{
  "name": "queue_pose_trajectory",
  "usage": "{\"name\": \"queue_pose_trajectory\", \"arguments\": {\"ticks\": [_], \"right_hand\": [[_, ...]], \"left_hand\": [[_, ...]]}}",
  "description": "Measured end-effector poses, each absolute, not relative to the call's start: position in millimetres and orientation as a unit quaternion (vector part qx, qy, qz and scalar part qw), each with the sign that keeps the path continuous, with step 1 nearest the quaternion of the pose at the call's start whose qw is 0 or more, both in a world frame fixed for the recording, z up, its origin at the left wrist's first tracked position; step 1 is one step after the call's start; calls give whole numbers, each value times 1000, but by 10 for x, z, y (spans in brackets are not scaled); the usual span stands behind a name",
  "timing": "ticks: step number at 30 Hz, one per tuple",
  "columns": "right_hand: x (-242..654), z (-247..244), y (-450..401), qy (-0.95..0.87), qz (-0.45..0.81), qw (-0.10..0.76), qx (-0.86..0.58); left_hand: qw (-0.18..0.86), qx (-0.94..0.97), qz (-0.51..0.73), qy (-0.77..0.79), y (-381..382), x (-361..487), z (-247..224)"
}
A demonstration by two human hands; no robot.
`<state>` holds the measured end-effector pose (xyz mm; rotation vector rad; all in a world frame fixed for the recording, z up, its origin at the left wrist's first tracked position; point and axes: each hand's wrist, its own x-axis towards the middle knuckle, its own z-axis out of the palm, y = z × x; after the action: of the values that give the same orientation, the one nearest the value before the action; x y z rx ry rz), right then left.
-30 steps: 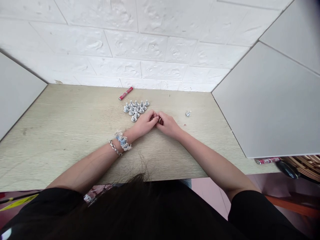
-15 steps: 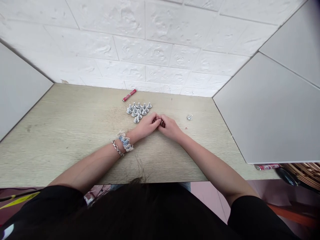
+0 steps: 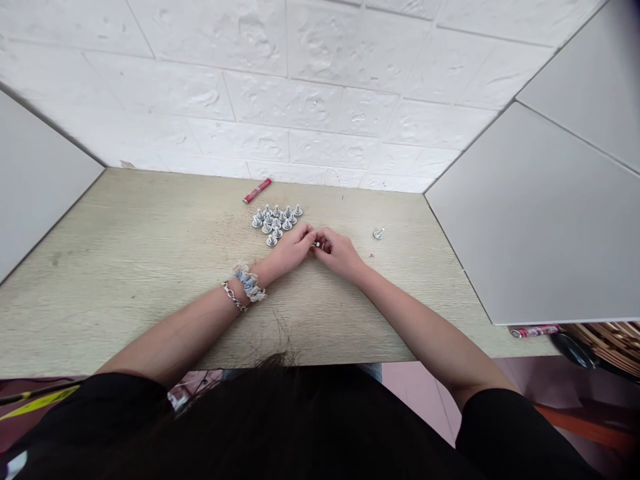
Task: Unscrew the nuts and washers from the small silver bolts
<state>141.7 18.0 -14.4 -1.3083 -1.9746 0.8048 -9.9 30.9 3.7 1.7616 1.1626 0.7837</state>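
Fingertips together above the table, my left hand [image 3: 296, 245] and my right hand [image 3: 338, 252] are both closed on a small silvery bolt [image 3: 317, 244]. The fingers hide most of it, and only a bright bit shows between them. Just beyond my left hand stands a cluster of several silver bolts with round washers [image 3: 277, 223], mostly upright with their threaded ends up. A single similar bolt [image 3: 379, 233] lies tilted on the table to the right of my right hand.
A red tube-like stick [image 3: 257, 191] lies near the white brick wall [image 3: 315, 100]. Grey-white panels [image 3: 540, 227] border the wooden table [image 3: 165, 267] on both sides. Another red tube [image 3: 535, 331] and a coil of copper-coloured strands [image 3: 613, 343] are at the right edge. Reddish crumbs lie left of the cluster.
My fingers have shifted slightly around the held bolt, so a bright part of it now shows between them. The cluster and the lone bolt stay where they were.
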Motion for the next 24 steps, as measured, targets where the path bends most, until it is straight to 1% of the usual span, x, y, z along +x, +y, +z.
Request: {"name": "queue_pose_trajectory", "arguments": {"ticks": [6, 11, 19, 24], "right_hand": [[1409, -76, 146, -740, 323, 319, -496], [1417, -82, 151, -737, 304, 339, -499], [1426, -119, 181, -752, 298, 325, -490], [1419, -128, 159, -725, 340, 352, -484]], "left_hand": [[463, 684, 333, 454, 338, -117, -14], [495, 674, 330, 439, 316, -133, 2], [481, 691, 324, 431, 311, -133, 1], [478, 682, 331, 444, 339, -124, -38]]}}
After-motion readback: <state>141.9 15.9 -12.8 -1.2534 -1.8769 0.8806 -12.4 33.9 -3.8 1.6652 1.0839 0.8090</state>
